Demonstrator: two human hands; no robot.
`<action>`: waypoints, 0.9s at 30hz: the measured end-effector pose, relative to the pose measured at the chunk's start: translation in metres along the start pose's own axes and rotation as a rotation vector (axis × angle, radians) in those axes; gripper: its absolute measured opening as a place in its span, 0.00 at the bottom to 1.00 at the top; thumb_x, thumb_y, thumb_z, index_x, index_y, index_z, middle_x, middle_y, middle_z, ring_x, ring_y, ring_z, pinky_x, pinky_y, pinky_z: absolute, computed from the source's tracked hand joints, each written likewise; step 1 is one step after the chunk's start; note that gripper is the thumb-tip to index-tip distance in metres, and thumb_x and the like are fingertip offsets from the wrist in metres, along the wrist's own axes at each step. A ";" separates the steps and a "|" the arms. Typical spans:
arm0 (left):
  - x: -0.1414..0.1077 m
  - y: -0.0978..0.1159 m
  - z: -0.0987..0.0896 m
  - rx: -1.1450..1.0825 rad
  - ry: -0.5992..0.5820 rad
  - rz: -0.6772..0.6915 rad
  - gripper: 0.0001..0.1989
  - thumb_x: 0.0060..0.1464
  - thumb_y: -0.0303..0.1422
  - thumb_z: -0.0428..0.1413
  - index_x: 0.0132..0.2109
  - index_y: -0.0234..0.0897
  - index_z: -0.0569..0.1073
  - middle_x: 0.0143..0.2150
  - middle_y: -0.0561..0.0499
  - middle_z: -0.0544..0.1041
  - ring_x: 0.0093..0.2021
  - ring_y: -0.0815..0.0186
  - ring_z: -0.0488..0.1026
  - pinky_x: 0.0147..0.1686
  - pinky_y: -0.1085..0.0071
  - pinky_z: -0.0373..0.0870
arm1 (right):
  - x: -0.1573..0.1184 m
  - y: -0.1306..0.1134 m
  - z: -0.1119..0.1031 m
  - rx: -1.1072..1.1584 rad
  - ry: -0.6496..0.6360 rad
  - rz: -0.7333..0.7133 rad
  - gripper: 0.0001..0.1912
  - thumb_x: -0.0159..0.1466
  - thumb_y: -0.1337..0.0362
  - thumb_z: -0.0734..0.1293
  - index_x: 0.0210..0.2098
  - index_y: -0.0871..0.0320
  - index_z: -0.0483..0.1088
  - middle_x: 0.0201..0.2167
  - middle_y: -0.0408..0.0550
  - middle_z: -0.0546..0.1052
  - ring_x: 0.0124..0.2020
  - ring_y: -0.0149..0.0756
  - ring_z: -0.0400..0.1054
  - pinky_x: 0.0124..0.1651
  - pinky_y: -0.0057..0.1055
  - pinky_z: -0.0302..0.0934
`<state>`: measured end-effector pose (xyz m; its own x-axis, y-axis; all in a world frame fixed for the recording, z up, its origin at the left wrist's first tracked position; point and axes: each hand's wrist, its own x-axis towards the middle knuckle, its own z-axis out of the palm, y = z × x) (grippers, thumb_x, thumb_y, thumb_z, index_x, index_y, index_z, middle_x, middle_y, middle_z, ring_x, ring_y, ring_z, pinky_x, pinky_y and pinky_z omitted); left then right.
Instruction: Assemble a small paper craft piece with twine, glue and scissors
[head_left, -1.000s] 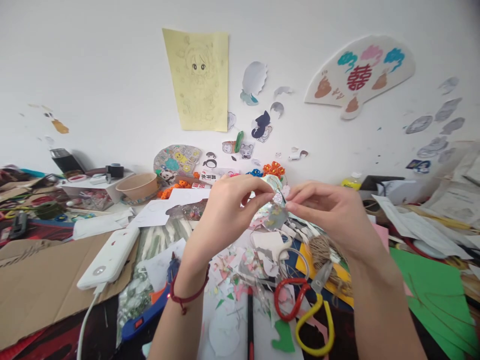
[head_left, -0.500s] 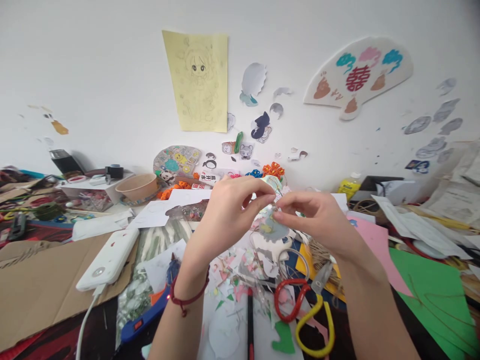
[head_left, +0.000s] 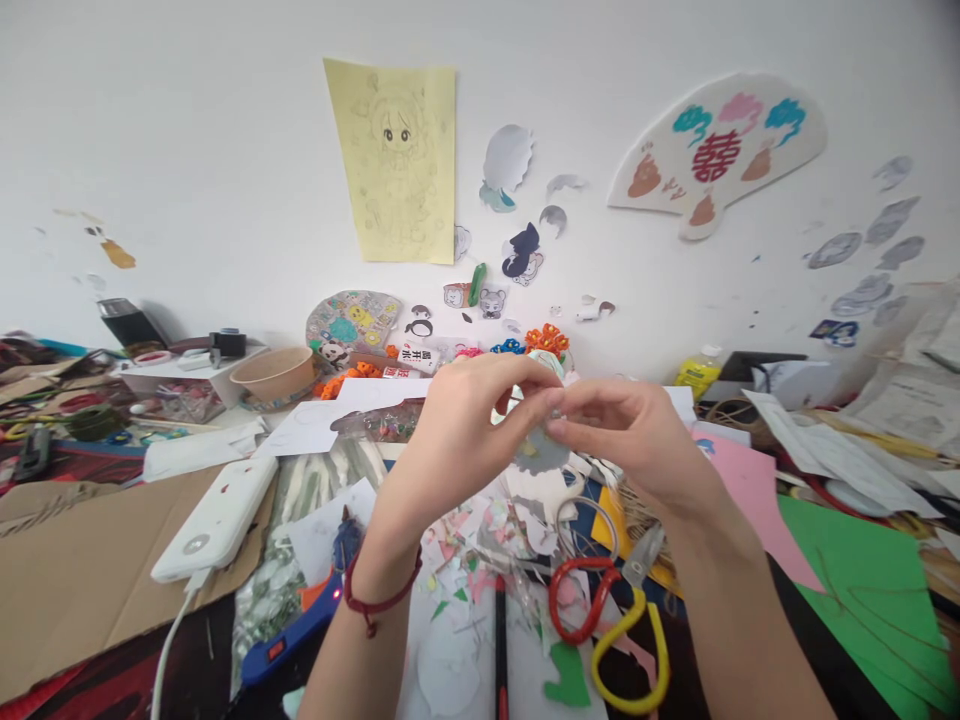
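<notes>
Right hand: moved inward, meeting left hand beyond scissors. Both grips: pinched on paper cutout, likely steadying it.

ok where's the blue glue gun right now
In the head view, the blue glue gun lies left of centre, between the white power bank and the left wrist.

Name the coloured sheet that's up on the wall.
The yellow sheet, bearing a drawn figure; the pink sheet and green sheet lie lower right.

Power bank on cardboard, left of glue gun; scissors right of paper scraps.
</notes>
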<state>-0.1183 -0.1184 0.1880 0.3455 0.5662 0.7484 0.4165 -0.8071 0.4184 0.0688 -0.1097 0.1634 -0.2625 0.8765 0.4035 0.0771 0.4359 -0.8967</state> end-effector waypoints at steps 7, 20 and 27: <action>-0.002 -0.004 -0.005 -0.074 -0.098 -0.066 0.05 0.60 0.33 0.59 0.37 0.37 0.77 0.32 0.55 0.79 0.31 0.72 0.72 0.32 0.76 0.67 | -0.002 -0.003 0.002 0.064 0.060 -0.040 0.07 0.53 0.61 0.78 0.30 0.54 0.79 0.31 0.46 0.79 0.35 0.37 0.73 0.39 0.33 0.69; -0.001 -0.005 -0.003 -0.097 -0.073 -0.059 0.04 0.59 0.30 0.60 0.35 0.37 0.78 0.30 0.54 0.79 0.30 0.72 0.72 0.31 0.75 0.67 | -0.002 -0.008 -0.009 -0.046 -0.069 0.047 0.15 0.52 0.57 0.79 0.35 0.56 0.76 0.36 0.47 0.78 0.34 0.36 0.72 0.37 0.32 0.70; -0.002 -0.002 -0.003 -0.104 -0.030 -0.061 0.05 0.59 0.31 0.60 0.35 0.36 0.77 0.29 0.54 0.78 0.29 0.72 0.72 0.30 0.76 0.67 | -0.004 -0.009 -0.014 -0.104 -0.115 0.002 0.21 0.50 0.59 0.80 0.41 0.55 0.74 0.33 0.44 0.75 0.29 0.32 0.68 0.34 0.31 0.67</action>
<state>-0.1221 -0.1181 0.1869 0.3481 0.6180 0.7049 0.3482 -0.7834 0.5148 0.0821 -0.1140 0.1720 -0.3702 0.8509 0.3727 0.1752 0.4579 -0.8715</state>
